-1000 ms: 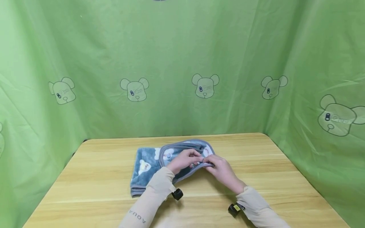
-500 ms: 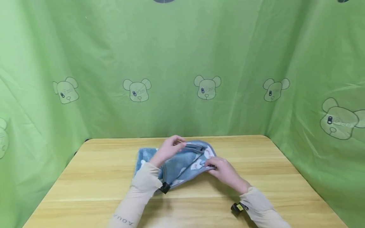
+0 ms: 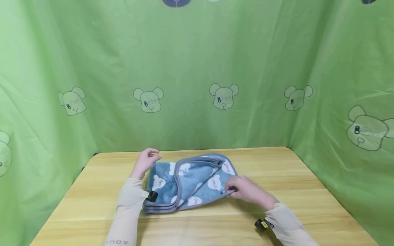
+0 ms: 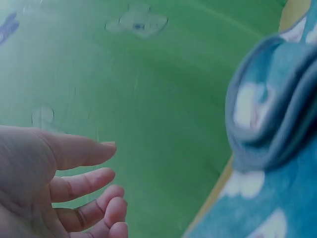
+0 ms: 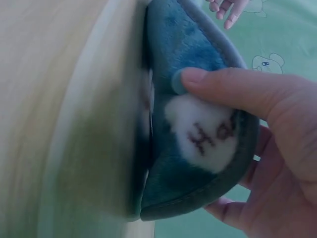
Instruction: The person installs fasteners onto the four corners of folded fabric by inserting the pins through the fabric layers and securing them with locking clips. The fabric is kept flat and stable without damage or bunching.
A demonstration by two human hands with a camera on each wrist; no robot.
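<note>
A folded teal plush blanket [image 3: 191, 184] with white bear heads and grey trim lies on the table. Its right part is a loose flap with a rounded edge. My right hand [image 3: 247, 191] pinches that flap's edge between thumb and fingers. In the right wrist view the thumb presses beside a small round light-blue snap button [image 5: 178, 82], and the fingers are behind the cloth. Another button [image 3: 184, 171] shows on the upper layer near the middle. My left hand [image 3: 146, 163] is at the blanket's far left corner, fingers loosely bent and holding nothing [image 4: 74, 183].
The wooden table [image 3: 292, 201] extends on both sides of the blanket. Green curtains [image 3: 184, 126] printed with bear heads enclose its back and sides. Small black cameras [image 3: 262, 224] are worn on both wrists.
My left hand has left the flap edge beside my right hand and moved left past the blanket's upper layer. My right hand keeps its pinch and has shifted slightly right and toward me.
</note>
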